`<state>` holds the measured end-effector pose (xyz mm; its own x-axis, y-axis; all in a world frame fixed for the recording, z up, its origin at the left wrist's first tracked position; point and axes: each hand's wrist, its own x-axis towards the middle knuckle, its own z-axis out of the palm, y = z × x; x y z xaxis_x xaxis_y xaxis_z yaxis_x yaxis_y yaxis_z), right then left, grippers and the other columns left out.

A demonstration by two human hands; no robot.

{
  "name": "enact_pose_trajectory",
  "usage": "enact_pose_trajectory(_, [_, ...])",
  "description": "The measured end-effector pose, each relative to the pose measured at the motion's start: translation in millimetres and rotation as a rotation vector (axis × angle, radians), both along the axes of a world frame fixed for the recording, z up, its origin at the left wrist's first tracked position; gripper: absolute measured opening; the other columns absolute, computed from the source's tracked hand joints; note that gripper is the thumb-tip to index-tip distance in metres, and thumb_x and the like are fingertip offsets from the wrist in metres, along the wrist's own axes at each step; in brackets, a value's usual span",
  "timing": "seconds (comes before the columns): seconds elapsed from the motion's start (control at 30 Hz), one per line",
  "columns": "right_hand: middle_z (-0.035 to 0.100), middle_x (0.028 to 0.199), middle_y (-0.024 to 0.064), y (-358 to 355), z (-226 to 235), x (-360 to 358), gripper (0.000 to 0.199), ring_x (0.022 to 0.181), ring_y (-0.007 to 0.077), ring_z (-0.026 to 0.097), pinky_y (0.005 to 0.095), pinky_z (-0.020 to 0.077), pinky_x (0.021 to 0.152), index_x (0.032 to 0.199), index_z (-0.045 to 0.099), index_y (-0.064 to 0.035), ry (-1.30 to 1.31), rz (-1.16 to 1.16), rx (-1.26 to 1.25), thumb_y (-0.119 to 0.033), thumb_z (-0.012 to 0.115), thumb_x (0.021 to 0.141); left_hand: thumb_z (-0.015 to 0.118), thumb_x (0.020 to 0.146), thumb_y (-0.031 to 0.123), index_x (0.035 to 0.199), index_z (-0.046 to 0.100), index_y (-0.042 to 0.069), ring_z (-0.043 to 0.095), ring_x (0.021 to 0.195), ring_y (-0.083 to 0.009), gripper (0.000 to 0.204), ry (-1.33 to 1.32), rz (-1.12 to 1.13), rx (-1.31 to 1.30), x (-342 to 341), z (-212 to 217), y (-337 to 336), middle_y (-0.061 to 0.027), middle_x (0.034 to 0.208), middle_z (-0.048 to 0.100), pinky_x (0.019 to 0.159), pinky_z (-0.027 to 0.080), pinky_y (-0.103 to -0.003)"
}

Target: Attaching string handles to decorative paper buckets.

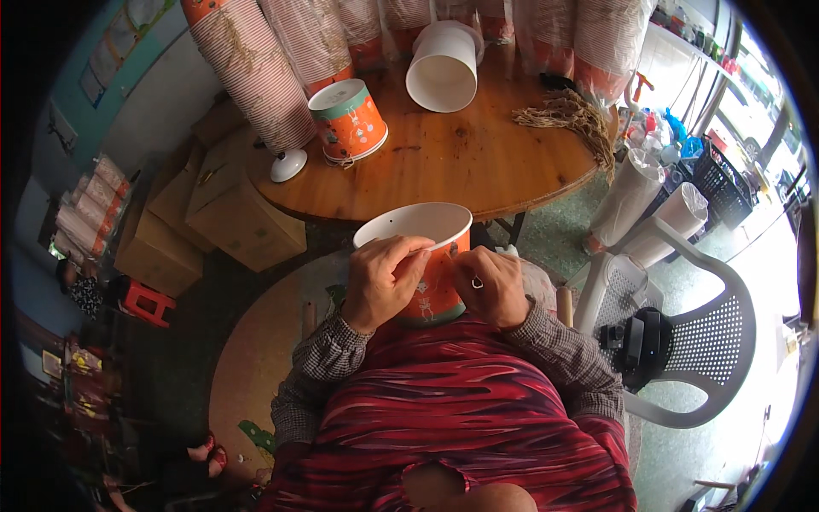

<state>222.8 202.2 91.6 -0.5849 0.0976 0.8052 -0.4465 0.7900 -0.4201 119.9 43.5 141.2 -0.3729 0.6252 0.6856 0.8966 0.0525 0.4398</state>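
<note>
The left hand (380,286) has its thumb and forefinger drawn close together at the near rim of an orange bucket (437,286); whether they pinch the wall or something thin cannot be told. The right hand (499,290) is curled, fingers folded in against the bucket's right side; what it grips, if anything, is hidden. The bucket sits at the lap, just short of the near edge of the table (418,175), mouth up, green band low, with a small dark spot (391,221), perhaps a hole, inside its far wall.

With both hands working near the rim, the bucket could roll or slip on the soft red patterned garment (461,375), since little but lap and fingers seems to steady it. A hard pull or squeeze on one side might also bend the rim out of round.

On the table's left, a matching bucket (351,128) stands upside down, a cord at its rim. Farther off, a white bucket (444,72) lies on its side, mouth facing near; a bundle of tan cord (567,119) lies at the right edge. Wrapped stacks of nested buckets (256,81) line the far side.

The held bucket bears pale printed figures, but no lettering on it is legible; the wall poster (124,38) at far left is likewise too small to read.
</note>
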Motion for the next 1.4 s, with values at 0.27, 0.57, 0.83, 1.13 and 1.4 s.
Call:
enact_pose_trajectory(0.27, [0.055, 0.068, 0.0086, -1, -1, -1, 0.022, 0.058, 0.0268, 0.059, 0.0357, 0.0465, 0.052, 0.091, 0.057, -0.0045, 0.017, -0.001, 0.029, -0.002, 0.067, 0.071, 0.07, 0.08, 0.012, 0.095, 0.065, 0.004, 0.065, 0.087, -0.0284, 0.018, 0.079, 0.001, -0.135, -2, 10, 0, -0.0103, 0.087, 0.068, 0.076, 0.049, -0.038])
enact_pose_trajectory(0.57, [0.06, 0.073, 0.0091, -1, 5, 3, 0.019, 0.058, 0.0242, 0.061, 0.0334, 0.0461, 0.051, 0.094, 0.057, -0.0045, -0.008, 0.013, 0.042, -0.001, 0.065, 0.077, 0.068, 0.081, 0.016, 0.099, 0.066, 0.003, 0.061, 0.086, -0.0339, 0.023, -0.011, -0.277, -0.423, -22, 23, 7, -0.0128, 0.089, 0.067, 0.078, 0.049, -0.04])
enact_pose_trajectory(0.83, [0.065, 0.079, 0.0142, 4, 14, 2, 0.029, 0.062, 0.0268, 0.064, 0.0342, 0.0506, 0.055, 0.112, 0.056, -0.0011, -0.093, -0.013, -0.037, -0.006, 0.062, 0.085, 0.067, 0.079, 0.009, 0.101, 0.065, 0.002, 0.062, 0.086, -0.0327, 0.023, -0.094, -0.226, -0.447, -18, 24, 14, -0.0159, 0.092, 0.065, 0.079, 0.048, -0.037])
enact_pose_trajectory(1.13, [0.066, 0.076, 0.0134, 6, 12, 4, 0.028, 0.06, 0.0222, 0.065, 0.0305, 0.0509, 0.056, 0.112, 0.057, -0.0047, -0.2, 0.01, -0.16, -0.011, 0.066, 0.085, 0.059, 0.091, 0.015, 0.105, 0.064, -0.001, 0.062, 0.08, -0.0112, 0.021, -0.633, -0.461, -0.354, -22, 19, 14, -0.0063, 0.088, 0.068, 0.071, 0.049, -0.027])
enact_pose_trajectory(1.4, [0.066, 0.076, 0.0121, 8, 19, 10, 0.033, 0.062, 0.0194, 0.065, 0.0297, 0.0516, 0.058, 0.112, 0.056, -0.004, -0.263, 0.062, -0.223, -0.015, 0.068, 0.084, 0.06, 0.093, 0.014, 0.103, 0.064, -0.004, 0.057, 0.08, -0.0053, 0.021, -0.762, -0.44, -0.554, -28, 35, 19, -0.0013, 0.087, 0.066, 0.071, 0.048, -0.022])
